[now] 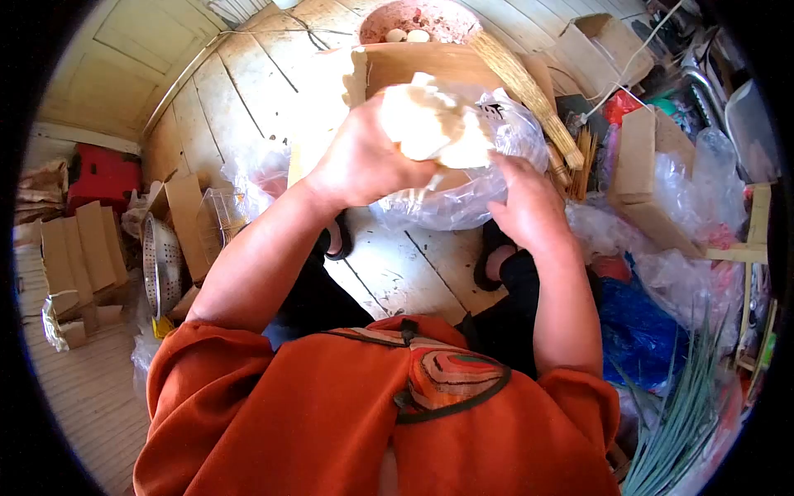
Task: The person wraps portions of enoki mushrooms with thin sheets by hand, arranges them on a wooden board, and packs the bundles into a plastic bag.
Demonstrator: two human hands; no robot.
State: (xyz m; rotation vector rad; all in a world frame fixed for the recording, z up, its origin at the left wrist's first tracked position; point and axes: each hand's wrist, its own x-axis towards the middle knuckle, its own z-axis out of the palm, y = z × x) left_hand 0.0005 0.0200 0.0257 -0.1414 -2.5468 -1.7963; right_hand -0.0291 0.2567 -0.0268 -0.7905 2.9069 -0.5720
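Observation:
My left hand (360,157) is closed around a bundle of pale, cream-coloured thin pieces (430,120). Strong light washes out the bundle, so its exact kind is unclear. On the other side, my right hand (529,198) has its fingertips at the bundle's edge, with thumb and fingers apart. Beneath both hands a clear plastic bag (438,207) lies over a light wooden board or low table (397,66). More pale pieces (354,74) lie at the board's far left edge.
Beyond the board stands a pink basin (418,18) with roundish pale items inside. A straw broom (525,87) leans at the right. Cardboard boxes (653,157), plastic bags (695,198) and long green leaves (682,422) crowd the right side. A metal colander (161,264) is at left.

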